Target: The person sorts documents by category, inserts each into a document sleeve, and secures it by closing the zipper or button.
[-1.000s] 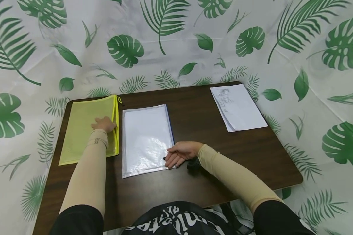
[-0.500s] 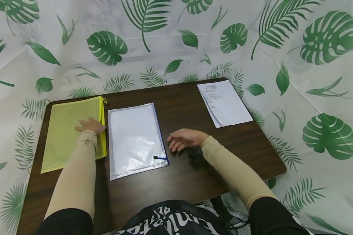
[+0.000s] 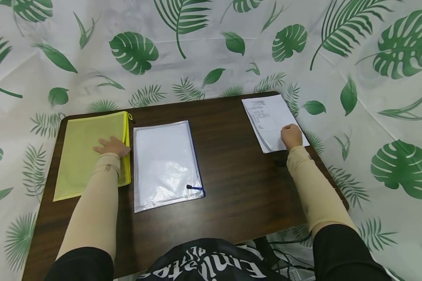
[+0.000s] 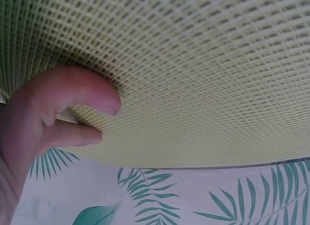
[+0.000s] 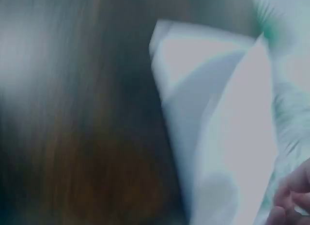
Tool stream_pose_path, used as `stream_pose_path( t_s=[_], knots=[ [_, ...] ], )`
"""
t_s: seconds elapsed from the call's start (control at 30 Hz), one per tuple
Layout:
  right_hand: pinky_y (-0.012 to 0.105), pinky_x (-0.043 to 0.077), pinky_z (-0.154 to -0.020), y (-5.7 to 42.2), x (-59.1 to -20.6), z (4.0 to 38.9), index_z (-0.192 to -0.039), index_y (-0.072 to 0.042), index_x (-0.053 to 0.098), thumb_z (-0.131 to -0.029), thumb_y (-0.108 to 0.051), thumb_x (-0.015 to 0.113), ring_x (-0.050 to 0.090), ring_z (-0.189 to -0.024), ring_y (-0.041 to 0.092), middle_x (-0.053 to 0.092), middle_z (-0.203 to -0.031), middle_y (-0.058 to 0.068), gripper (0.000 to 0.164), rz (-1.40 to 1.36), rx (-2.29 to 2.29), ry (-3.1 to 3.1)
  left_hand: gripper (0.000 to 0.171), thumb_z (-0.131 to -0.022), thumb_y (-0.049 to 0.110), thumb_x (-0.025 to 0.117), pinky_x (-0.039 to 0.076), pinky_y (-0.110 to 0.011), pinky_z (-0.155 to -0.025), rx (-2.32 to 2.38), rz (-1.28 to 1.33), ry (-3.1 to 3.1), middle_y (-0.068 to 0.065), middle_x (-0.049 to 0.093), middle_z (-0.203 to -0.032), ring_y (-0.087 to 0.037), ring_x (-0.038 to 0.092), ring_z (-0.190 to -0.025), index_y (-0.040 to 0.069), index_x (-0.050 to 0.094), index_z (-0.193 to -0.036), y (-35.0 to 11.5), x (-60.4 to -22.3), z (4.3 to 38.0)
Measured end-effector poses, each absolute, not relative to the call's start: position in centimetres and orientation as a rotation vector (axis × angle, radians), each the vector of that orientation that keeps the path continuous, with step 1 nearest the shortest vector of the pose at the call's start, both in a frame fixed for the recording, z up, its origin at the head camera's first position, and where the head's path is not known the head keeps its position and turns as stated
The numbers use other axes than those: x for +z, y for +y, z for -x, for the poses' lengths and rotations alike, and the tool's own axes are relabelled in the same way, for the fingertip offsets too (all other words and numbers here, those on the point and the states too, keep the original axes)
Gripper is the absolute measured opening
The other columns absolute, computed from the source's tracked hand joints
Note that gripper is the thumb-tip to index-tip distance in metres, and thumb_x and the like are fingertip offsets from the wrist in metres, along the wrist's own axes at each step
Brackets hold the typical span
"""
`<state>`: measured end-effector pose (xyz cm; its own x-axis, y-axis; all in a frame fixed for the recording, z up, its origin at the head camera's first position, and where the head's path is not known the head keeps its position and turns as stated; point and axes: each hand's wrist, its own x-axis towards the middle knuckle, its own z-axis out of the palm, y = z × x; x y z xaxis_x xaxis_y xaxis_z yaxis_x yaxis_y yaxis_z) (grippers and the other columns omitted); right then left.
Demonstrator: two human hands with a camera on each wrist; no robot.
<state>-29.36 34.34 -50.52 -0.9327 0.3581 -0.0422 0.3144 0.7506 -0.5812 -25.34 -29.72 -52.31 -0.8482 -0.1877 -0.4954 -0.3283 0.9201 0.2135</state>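
Observation:
My left hand (image 3: 112, 147) rests with spread fingers on a yellow mesh zip pouch (image 3: 81, 156) at the table's left. The left wrist view shows its thumb (image 4: 82, 89) against the mesh weave (image 4: 203, 84). At the far right, my right hand (image 3: 291, 136) has curled fingers at the right side of the papers (image 3: 267, 117), which carry printed lines. In the blurred right wrist view, a white sheet (image 5: 237, 133) bends up beside the fingers (image 5: 288, 205), which hold its edge. A whitish zip pouch (image 3: 163, 160) with a blue zipper edge lies between the hands.
A dark wood-look table (image 3: 228, 183) bears everything. Behind it hangs a white cloth (image 3: 211, 39) with green leaf prints. The whitish pouch's blue pull with a black end (image 3: 194, 187) lies across its lower right. Black cables (image 3: 288, 255) hang below the table's front edge.
My right hand has let go of the whitish pouch's zipper pull and moved right and away from me, onto the papers. My left hand stays on the yellow pouch.

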Motion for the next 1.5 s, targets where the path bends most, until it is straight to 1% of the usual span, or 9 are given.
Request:
stream_pose_path(
  t_s=[0.07,0.17,0.33,0.57,0.77,0.9,1.0,1.23,1.5],
  knots=[
    [0.056,0.044,-0.085,36.2,-51.3,29.3,-0.125,0.005,0.055,-0.091,-0.014,0.038,0.050,-0.108,0.045,0.053,-0.122,0.029,0.042,0.542,0.734,-2.904,0.090,-0.095,0.037,0.042,-0.002,-0.079,-0.101,0.386,0.364,2.604,-0.053,-0.009,-0.140,-0.064,-0.014,-0.133,-0.020,-0.010,-0.142,-29.4,-52.0,25.1],
    [0.062,0.038,-0.094,38.0,-52.6,29.1,-0.130,0.009,0.048,-0.091,-0.013,0.040,0.040,-0.118,0.051,0.043,-0.128,0.035,0.045,0.478,0.481,-2.958,0.089,-0.095,0.036,0.042,0.001,-0.077,-0.103,0.378,0.348,2.620,-0.053,-0.008,-0.140,-0.064,-0.011,-0.134,-0.020,-0.008,-0.142,-28.8,-51.1,24.6],
    [0.066,0.032,-0.098,39.6,-54.3,29.3,-0.137,0.015,0.033,-0.096,-0.026,0.047,0.031,-0.126,0.054,0.033,-0.134,0.040,0.059,0.536,0.360,-3.077,0.088,-0.095,0.036,0.044,0.001,-0.075,-0.105,0.387,0.357,2.639,-0.052,-0.007,-0.142,-0.063,-0.009,-0.136,-0.020,-0.005,-0.144,-28.2,-50.4,24.3],
    [0.072,0.023,-0.101,40.5,-53.7,30.3,-0.146,0.016,0.008,-0.098,-0.044,0.042,0.019,-0.133,0.057,0.018,-0.142,0.044,0.084,0.734,0.440,-3.266,0.090,-0.095,0.037,0.045,-0.001,-0.075,-0.105,0.387,0.367,2.642,-0.052,-0.008,-0.142,-0.062,-0.010,-0.136,-0.018,-0.007,-0.144,-28.4,-50.8,24.6],
    [0.071,0.030,-0.100,40.4,-52.4,30.3,-0.138,0.025,0.018,-0.092,-0.051,0.051,0.019,-0.130,0.061,0.021,-0.134,0.050,0.095,0.727,0.359,-3.332,0.090,-0.095,0.036,0.045,-0.001,-0.076,-0.104,0.393,0.369,2.652,-0.051,-0.008,-0.142,-0.062,-0.010,-0.136,-0.018,-0.007,-0.144,-28.9,-51.2,24.7],
    [0.072,0.029,-0.100,39.9,-52.5,30.4,-0.137,0.027,0.019,-0.091,-0.052,0.054,0.014,-0.132,0.063,0.018,-0.135,0.052,0.098,0.708,0.363,-3.350,0.089,-0.095,0.035,0.045,-0.002,-0.076,-0.104,0.388,0.385,2.643,-0.052,-0.008,-0.142,-0.062,-0.011,-0.136,-0.018,-0.008,-0.144,-29.4,-51.5,24.5],
    [0.071,0.032,-0.098,39.6,-52.8,30.6,-0.137,0.026,0.021,-0.091,-0.052,0.055,0.019,-0.129,0.061,0.020,-0.133,0.051,0.097,0.744,0.373,-3.351,0.088,-0.095,0.034,0.045,-0.001,-0.076,-0.104,0.383,0.388,2.649,-0.052,-0.007,-0.142,-0.062,-0.010,-0.136,-0.019,-0.007,-0.144,-29.3,-51.4,24.5],
    [0.074,0.023,-0.102,39.3,-52.8,31.4,-0.140,0.024,0.010,-0.093,-0.049,0.054,0.001,-0.136,0.061,0.000,-0.141,0.051,0.097,0.795,0.447,-3.320,0.088,-0.096,0.035,0.044,-0.001,-0.074,-0.106,0.402,0.399,2.630,-0.050,-0.008,-0.144,-0.060,-0.011,-0.137,-0.018,-0.007,-0.144,-28.9,-50.6,24.3],
    [0.073,0.027,-0.099,39.2,-51.9,31.7,-0.135,0.025,0.008,-0.091,-0.045,0.058,0.015,-0.129,0.060,0.012,-0.136,0.051,0.096,0.829,0.439,-3.340,0.087,-0.097,0.035,0.041,-0.003,-0.074,-0.106,0.375,0.389,2.592,-0.050,-0.012,-0.143,-0.060,-0.014,-0.137,-0.018,-0.010,-0.144,-29.0,-50.6,24.8]
  ],
)
